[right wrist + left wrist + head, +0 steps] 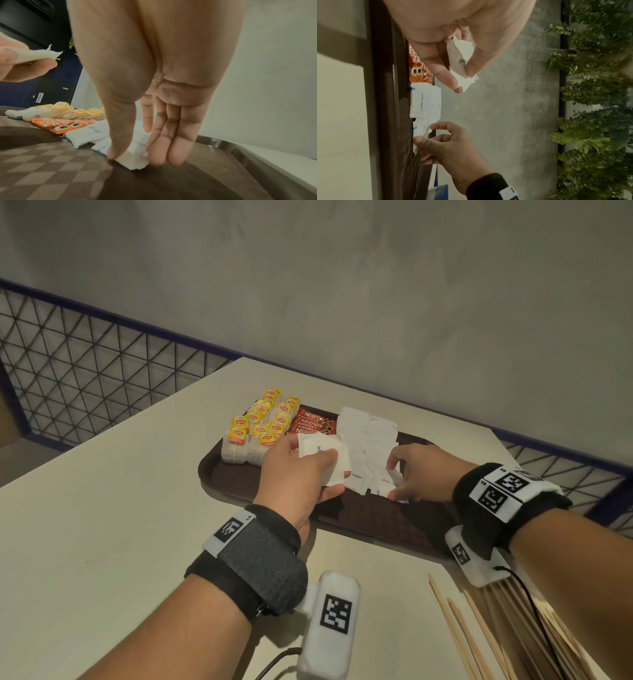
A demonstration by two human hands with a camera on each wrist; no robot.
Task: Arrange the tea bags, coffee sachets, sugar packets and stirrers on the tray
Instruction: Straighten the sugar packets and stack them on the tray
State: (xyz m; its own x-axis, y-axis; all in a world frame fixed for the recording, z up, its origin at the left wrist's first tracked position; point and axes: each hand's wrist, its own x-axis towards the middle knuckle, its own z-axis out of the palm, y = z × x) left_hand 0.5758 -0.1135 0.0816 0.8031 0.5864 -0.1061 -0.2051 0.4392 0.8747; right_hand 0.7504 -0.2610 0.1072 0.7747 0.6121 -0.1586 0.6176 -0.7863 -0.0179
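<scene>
A pale table stands against a grey wall, with a black wire-mesh rail at ten o'clock. On it lies a dark brown tray. At the tray's eleven o'clock sit Lipton tea bags; just beside them, toward twelve, red Nescafé sachets; at one o'clock, rows of white sugar packets. The left hand pinches a small bundle of sugar packets between thumb and fingers, held above the tray. The right hand presses the nearest packet in the right row with thumb and fingertips, fingers nearly straight. Wooden stirrers lie on the table at five o'clock, off the tray.
</scene>
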